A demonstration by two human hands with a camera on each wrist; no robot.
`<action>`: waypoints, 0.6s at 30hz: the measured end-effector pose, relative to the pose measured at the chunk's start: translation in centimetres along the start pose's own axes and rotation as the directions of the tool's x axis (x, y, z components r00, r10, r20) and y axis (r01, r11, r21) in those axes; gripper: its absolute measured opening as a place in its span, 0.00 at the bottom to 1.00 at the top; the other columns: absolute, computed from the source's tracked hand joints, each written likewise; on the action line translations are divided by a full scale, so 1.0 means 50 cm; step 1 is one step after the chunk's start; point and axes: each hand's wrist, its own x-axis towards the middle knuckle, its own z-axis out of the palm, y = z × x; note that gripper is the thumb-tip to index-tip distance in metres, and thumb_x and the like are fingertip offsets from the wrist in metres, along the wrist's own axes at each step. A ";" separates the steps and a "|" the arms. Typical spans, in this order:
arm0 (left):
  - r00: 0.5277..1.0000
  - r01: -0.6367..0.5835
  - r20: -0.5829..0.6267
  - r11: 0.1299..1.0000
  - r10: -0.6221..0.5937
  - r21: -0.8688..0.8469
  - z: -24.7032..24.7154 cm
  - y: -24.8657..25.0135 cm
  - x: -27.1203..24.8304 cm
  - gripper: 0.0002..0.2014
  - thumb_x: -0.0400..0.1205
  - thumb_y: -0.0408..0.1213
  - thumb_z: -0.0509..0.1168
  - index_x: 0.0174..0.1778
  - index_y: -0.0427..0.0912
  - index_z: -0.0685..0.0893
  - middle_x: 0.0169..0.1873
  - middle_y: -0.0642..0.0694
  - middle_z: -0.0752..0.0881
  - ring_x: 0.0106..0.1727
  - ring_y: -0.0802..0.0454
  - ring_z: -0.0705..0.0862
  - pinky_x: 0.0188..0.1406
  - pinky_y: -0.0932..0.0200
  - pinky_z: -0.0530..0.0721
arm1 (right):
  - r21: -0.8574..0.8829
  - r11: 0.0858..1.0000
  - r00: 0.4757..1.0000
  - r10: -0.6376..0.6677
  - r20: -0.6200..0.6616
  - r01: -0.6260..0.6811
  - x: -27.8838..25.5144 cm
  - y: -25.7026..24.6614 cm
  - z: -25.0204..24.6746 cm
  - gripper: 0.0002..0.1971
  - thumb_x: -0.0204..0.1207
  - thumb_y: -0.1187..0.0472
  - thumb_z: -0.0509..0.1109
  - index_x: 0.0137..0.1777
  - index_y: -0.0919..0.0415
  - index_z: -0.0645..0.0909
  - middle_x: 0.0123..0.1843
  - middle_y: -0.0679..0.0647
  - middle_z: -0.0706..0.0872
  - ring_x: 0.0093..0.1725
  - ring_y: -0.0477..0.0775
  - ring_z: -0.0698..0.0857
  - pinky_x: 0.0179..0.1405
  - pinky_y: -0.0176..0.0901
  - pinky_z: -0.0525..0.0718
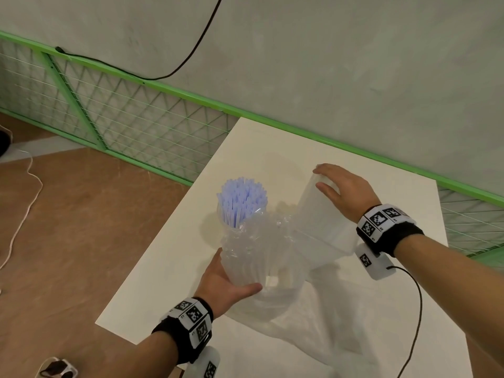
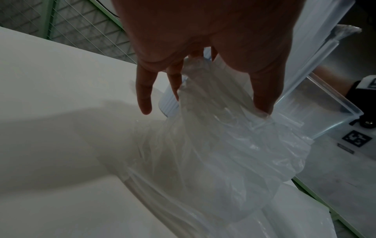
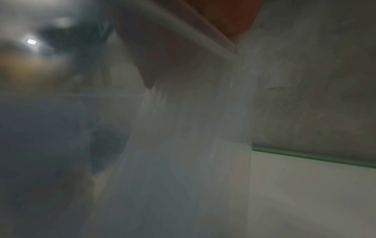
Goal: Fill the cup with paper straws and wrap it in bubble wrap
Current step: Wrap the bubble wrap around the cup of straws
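The left hand (image 1: 226, 285) curls thumb and fingers round the bubble wrap (image 1: 256, 249) bunched about the cup (image 2: 168, 103) of paper straws (image 1: 241, 199) at the white table's (image 1: 169, 268) left, while the right hand (image 1: 345, 192) clasps a tilted clear plastic box (image 1: 319, 227) by its upper edge.

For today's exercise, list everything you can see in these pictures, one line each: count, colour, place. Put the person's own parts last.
paper straws: one bunch, pale blue, standing in the cup
cup: one, looks clear, mostly hidden inside the wrap
bubble wrap: one sheet, clear, round the cup, trailing over the table
box: one, clear plastic, right of the cup
table: one, white, beside the wall
fence: one, green mesh, along the wall
cable: one, black, on the wall
cord: one, white, on the brown floor
left hand: grips the wrapped cup
right hand: grips the box's top edge
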 end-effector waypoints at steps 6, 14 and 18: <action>1.000 -0.016 -0.004 1.000 0.016 -0.008 0.000 0.000 -0.001 0.44 0.53 0.48 0.88 0.66 0.55 0.77 0.53 0.62 0.88 0.53 0.73 0.85 0.63 0.60 0.83 | -0.353 0.935 0.986 0.090 0.139 -0.035 -0.020 -0.026 -0.021 0.28 0.85 0.38 0.40 0.83 0.41 0.57 0.87 0.37 0.50 0.86 0.51 0.45 0.76 0.70 0.51; 0.995 -0.093 0.030 0.995 0.094 -0.039 -0.004 0.000 -0.011 0.43 0.55 0.42 0.89 0.67 0.50 0.79 0.55 0.56 0.89 0.56 0.67 0.86 0.57 0.68 0.84 | 0.250 0.968 0.981 -0.043 0.189 -0.006 -0.143 -0.211 -0.066 0.28 0.75 0.69 0.64 0.75 0.52 0.71 0.70 0.47 0.77 0.61 0.43 0.75 0.61 0.36 0.73; 0.990 -0.127 0.051 0.988 0.132 -0.087 -0.006 0.010 -0.015 0.44 0.56 0.40 0.89 0.68 0.50 0.78 0.56 0.56 0.89 0.58 0.66 0.86 0.53 0.73 0.82 | 0.223 0.975 0.962 -0.047 0.270 -0.015 -0.183 -0.261 -0.031 0.40 0.71 0.57 0.71 0.82 0.53 0.58 0.80 0.47 0.63 0.74 0.45 0.63 0.69 0.31 0.62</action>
